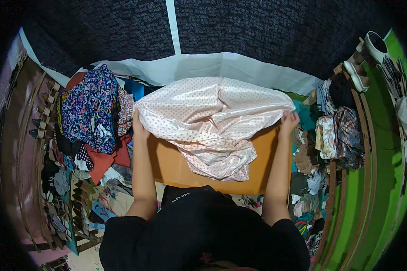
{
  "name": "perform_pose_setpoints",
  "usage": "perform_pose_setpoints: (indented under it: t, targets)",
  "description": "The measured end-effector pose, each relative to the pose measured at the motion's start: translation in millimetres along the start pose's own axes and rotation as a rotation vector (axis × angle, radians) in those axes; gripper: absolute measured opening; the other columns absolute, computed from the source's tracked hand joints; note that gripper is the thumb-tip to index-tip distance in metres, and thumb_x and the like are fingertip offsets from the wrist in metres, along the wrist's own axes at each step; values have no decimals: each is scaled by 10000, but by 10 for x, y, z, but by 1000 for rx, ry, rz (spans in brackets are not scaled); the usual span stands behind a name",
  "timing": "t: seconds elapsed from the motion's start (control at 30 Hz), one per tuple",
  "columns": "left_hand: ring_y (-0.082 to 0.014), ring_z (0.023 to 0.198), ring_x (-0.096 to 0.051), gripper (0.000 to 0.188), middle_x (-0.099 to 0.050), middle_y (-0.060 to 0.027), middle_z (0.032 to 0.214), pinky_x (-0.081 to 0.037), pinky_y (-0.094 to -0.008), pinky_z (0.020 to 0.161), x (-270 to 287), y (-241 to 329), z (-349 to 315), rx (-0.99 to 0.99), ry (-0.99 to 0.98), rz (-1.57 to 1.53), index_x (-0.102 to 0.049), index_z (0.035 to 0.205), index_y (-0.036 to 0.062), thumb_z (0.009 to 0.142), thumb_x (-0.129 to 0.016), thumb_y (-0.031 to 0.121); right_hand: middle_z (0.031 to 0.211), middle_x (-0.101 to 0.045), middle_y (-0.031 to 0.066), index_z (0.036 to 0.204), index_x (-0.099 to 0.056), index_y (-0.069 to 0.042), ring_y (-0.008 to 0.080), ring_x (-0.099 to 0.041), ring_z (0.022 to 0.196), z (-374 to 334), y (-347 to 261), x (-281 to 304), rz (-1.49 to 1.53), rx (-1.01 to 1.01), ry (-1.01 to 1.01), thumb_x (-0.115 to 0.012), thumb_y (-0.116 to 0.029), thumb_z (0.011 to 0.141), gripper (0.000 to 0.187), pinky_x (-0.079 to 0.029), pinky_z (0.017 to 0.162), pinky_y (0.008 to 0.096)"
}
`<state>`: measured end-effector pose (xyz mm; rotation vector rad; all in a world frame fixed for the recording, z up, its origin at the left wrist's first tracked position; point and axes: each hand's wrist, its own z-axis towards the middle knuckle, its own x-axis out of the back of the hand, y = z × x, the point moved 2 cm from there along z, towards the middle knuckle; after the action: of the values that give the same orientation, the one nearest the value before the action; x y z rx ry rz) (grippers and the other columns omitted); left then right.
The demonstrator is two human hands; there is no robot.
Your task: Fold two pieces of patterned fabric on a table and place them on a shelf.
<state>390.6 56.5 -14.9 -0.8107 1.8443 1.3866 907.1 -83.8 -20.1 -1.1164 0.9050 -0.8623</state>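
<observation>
A pale pink, shiny satin cloth point(194, 101) with a small dark pattern is stretched between my two hands. Its lower part hangs in loose folds over an orange-brown tabletop point(176, 167). At the cloth's left end, my left hand point(139, 124) is closed on the edge, with some of its fingers hidden. My right hand point(289, 122) pinches the right end between bent fingers. Whether the cloth is one layer or several, I cannot tell.
A heap of clothes with a navy floral cloth point(90, 108) rises on the left. More folded fabrics point(343, 135) lie on the right. Wooden racks with shoes point(357, 77) line the side walls. A dark patterned curtain point(239, 27) with a white border hangs at the back.
</observation>
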Motion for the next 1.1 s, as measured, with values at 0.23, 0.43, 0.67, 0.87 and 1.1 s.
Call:
perform_pose_setpoints:
  t: [0.23,0.43,0.67,0.87,1.1]
  targets:
    - [-252,911,-533,426,-521,-128,1030,-463,-367,779,379,-923,-517,524,178,436,-411,1112,-4,776,-536,227,1014,-531,239,1010,-502,83,342,-507,955,-1333,500,-243,-525,-201,-568,-618,-307,703,509,-384,818,353]
    - [-254,978,-508,329,-497,-160,1092,-438,-390,826,322,-891,-314,425,231,286,-415,1114,-31,858,-308,147,1117,-483,169,1107,-439,49,257,-482,983,-1076,659,-317,-554,-192,-330,-526,-163,781,399,-357,863,328]
    - [-274,1015,-487,405,-466,-146,1144,-409,-398,862,708,-122,-224,11,118,147,-371,1179,3,852,-361,242,1270,-322,176,1211,-319,29,324,-294,1176,-777,-557,423,933,-588,-157,-296,-210,831,449,-216,982,472]
    - [-233,973,-509,591,-501,-114,1105,-431,-334,811,983,-215,-955,448,199,583,-384,1200,29,736,-578,339,1314,-259,140,1265,-268,-39,312,-254,1202,-1749,-327,1022,820,-747,-201,-292,-390,842,550,-231,971,469]
    - [-266,827,-571,431,-540,-192,958,-485,-365,704,1328,-107,-1483,525,412,883,-423,1066,-100,728,-535,143,1239,-374,161,1230,-304,-8,291,-369,1136,-2049,-248,1013,335,-796,-401,-418,-312,832,513,-287,948,457]
